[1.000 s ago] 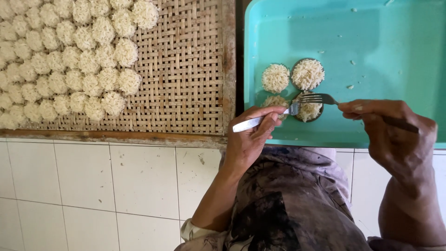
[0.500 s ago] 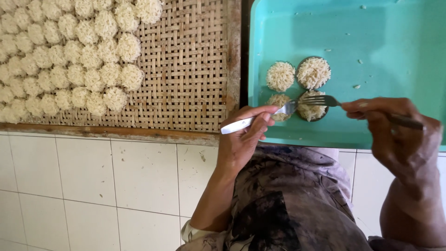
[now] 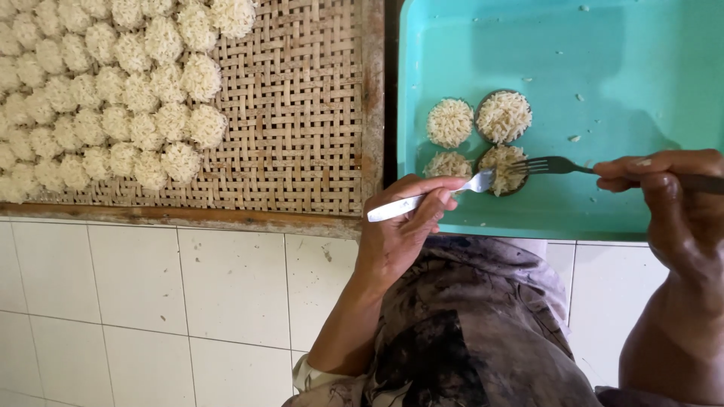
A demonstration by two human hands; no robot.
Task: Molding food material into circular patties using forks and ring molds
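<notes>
No package, label or sign shows in the view. A turquoise rectangular plastic tray (image 3: 603, 60) lies at the upper right, sprinkled with small pale crumbs. Near its lower left corner sit four small round noodle nests (image 3: 450, 123), close together in a two-by-two cluster; the two on the right rest in dark round moulds. To the left of the tray, just beside it, lies a woven bamboo drying tray with a wooden frame (image 3: 302, 113), and many pale round noodle nests (image 3: 113, 90) stand on it in tight rows across its left part. Below both trays runs a floor of white square tiles (image 3: 151, 301). A dark patterned cloth garment (image 3: 467, 324) fills the lower middle of the view.

The left hand (image 3: 400, 226) comes up from below with its fingers curled around the white handle of a metal spoon (image 3: 422, 200), gripping it firmly; the spoon's bowl touches the lower right noodle nest (image 3: 501, 167). The right hand (image 3: 671, 203) enters from the right edge, its fingers pinched on the dark handle of a metal fork (image 3: 547, 166), whose tines press into the same nest from the right. Spoon and fork meet over that nest in its mould.
</notes>
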